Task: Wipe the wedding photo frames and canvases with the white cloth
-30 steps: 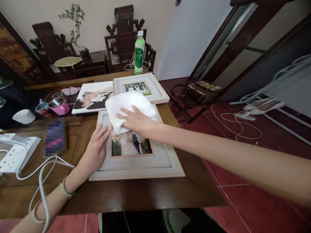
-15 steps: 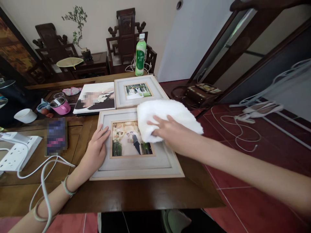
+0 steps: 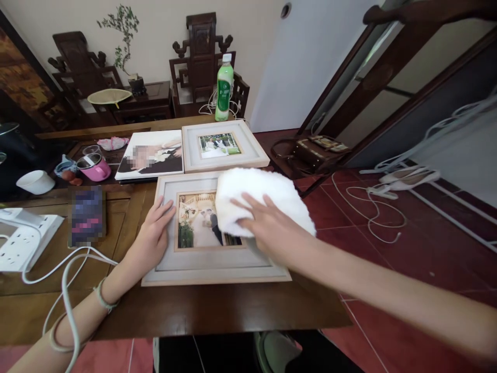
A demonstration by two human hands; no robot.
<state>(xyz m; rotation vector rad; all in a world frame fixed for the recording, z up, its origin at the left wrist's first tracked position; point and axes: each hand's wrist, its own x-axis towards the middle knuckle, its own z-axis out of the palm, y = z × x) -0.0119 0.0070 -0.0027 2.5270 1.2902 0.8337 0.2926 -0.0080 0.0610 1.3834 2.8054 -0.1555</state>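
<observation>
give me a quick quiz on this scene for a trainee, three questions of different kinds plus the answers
1. True or false: the left hand touches the near frame.
2. Which is directly under the right hand?
a) bottle
b) cloth
c) cup
3. Fill in the colour: the mug is ____.

Key: 1 true; 2 b; 3 pink.
</observation>
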